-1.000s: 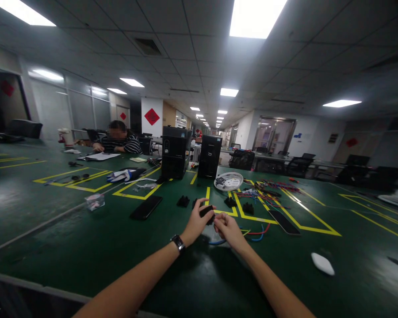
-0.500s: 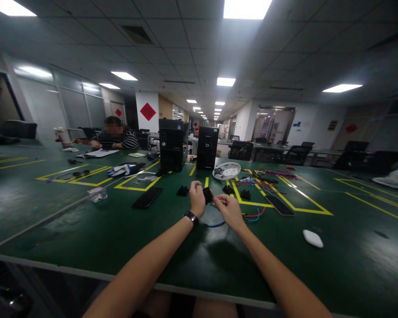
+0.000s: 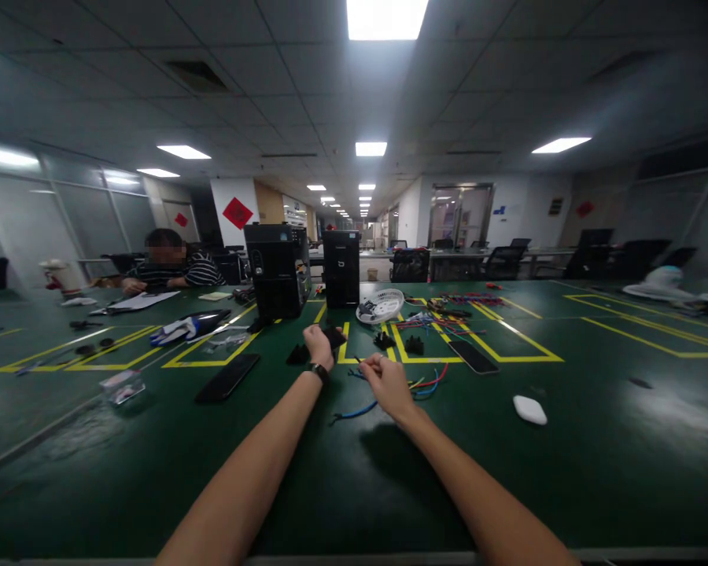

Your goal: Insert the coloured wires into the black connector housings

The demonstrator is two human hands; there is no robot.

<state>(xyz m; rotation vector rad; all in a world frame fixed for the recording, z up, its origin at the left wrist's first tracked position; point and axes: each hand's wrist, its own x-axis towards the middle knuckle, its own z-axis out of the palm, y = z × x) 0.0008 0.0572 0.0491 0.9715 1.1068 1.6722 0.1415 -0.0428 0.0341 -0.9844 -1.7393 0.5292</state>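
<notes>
A black block-like part (image 3: 334, 338) is held in my left hand (image 3: 319, 350), whose fingers curl round it. My right hand (image 3: 388, 385), a little to the right and apart from it, is closed in a pinch. A small dark tip shows at its fingertips, too small to name. Blue, red and yellow wires (image 3: 355, 412) lie on the table under and beside my right hand. Similar black parts stand around: one (image 3: 298, 354) left of my left hand, and two more, a nearer one (image 3: 383, 340) and another (image 3: 414, 344), beyond my right hand.
Two black computer towers (image 3: 276, 271) stand at the back, with a white basket (image 3: 381, 306) and loose wires (image 3: 442, 321) to their right. Dark phones (image 3: 229, 377) lie on both sides. A white case (image 3: 529, 409) rests at right. Across the table sits a person (image 3: 194, 270).
My hands have drawn apart; the black part stays in the left, and the right has come away from it. The view has turned right, so everything appears further left.
</notes>
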